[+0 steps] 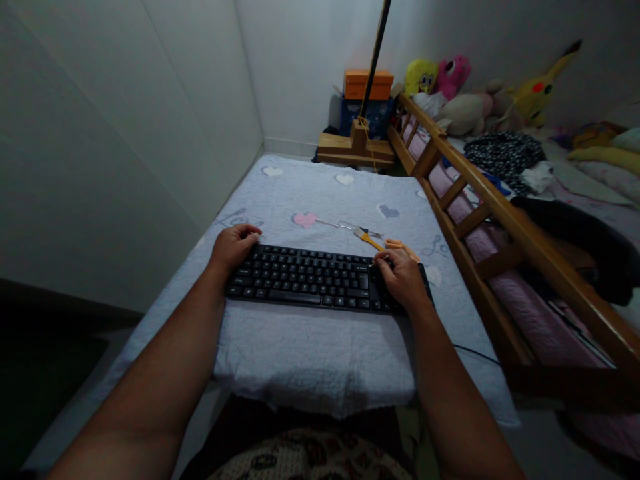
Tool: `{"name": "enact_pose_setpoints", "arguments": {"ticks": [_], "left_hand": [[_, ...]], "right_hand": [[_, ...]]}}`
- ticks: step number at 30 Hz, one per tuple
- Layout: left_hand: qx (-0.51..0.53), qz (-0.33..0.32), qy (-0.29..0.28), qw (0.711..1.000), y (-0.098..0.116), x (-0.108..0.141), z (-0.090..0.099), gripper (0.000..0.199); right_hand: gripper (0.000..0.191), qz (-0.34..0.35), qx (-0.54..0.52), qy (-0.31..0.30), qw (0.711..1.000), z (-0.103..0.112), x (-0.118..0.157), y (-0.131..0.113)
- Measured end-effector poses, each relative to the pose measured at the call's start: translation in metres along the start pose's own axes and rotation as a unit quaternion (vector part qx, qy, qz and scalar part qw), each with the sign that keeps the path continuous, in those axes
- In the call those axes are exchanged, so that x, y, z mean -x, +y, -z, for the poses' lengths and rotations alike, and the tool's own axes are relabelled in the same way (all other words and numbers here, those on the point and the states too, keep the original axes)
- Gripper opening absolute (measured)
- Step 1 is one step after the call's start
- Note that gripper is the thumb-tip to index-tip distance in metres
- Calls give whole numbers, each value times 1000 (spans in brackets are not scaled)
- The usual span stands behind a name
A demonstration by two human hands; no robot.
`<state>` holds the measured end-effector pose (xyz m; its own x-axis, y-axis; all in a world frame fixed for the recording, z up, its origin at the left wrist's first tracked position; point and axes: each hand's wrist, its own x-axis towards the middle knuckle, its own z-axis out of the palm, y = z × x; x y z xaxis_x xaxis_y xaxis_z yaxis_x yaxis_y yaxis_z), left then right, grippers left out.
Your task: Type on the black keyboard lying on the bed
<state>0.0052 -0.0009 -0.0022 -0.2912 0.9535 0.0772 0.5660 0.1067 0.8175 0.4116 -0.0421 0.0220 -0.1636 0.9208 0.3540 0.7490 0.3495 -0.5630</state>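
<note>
A black keyboard (pixel 305 277) lies flat on a cloth-covered table, its keys towards me. At its far left corner is my left hand (pixel 234 250), fingers curled and thumb against the index finger. Whatever that hand may hold is hidden. My right hand (pixel 399 273) is over the number keys at the right end, covering many of them. Its thumb and fingertips are pinched together just above the keys, and I cannot make out anything between them. Behind the keyboard lie a brush with a yellow handle (pixel 369 239), a thin metal tool (pixel 345 225) and an orange-handled item (pixel 395 245).
The pale blue cloth (pixel 310 347) with heart prints covers the table. A cable (pixel 477 353) runs off to the right. A wooden bed rail (pixel 480 200) borders the right side, with plush toys beyond. Boxes (pixel 367 85) and a wooden stand (pixel 345 148) are behind the table.
</note>
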Motion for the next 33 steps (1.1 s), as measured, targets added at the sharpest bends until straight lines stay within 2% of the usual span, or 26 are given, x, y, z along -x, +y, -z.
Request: {"name": "enact_pose_setpoints", "arguments": {"ticks": [13,26,33], "left_hand": [[-1,-3,5,1000,2,2,0,29],[3,13,4,1000,8,3,1,27],[3,5,0,1000,3,1,0,28]], "right_hand": [[13,-8,3,32,999,2,1,9],[15,9,-11,11,1000,-2,2,2],[16,7,-9,2,1000,-1,3,-1]]}}
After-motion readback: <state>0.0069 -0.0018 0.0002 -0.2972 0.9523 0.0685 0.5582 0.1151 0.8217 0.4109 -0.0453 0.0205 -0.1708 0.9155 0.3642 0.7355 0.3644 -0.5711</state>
